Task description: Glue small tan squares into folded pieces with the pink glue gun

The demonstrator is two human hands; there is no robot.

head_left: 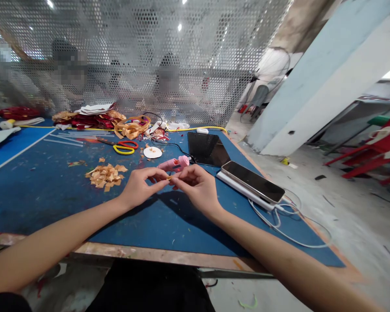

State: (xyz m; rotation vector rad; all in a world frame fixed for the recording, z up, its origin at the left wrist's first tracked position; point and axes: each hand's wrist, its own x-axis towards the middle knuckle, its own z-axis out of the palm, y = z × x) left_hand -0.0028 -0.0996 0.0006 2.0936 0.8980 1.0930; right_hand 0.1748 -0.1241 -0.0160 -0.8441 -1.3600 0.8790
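Observation:
My left hand (142, 185) and my right hand (199, 186) meet fingertip to fingertip above the blue table mat. Pinched between them is a small golden-tan ribbon piece (169, 177), mostly covered by the fingers. Just behind the fingers lies a pink glue gun (175, 163). Left of my left hand sits a pile of cut tan ribbon pieces (106, 177). A white round disc (152, 152) with a few tan bits on it lies farther back. Scissors (126, 147) with red and yellow handles rest beyond the pile.
At right, a phone (253, 181) lies on a white power bank with a looped white cable (289, 236). A black tablet (208, 148) is behind it. Clear glue sticks (65, 141), red and gold fabric (94, 118) and a ribbon coil (133, 127) lie before the perforated metal screen (133, 56).

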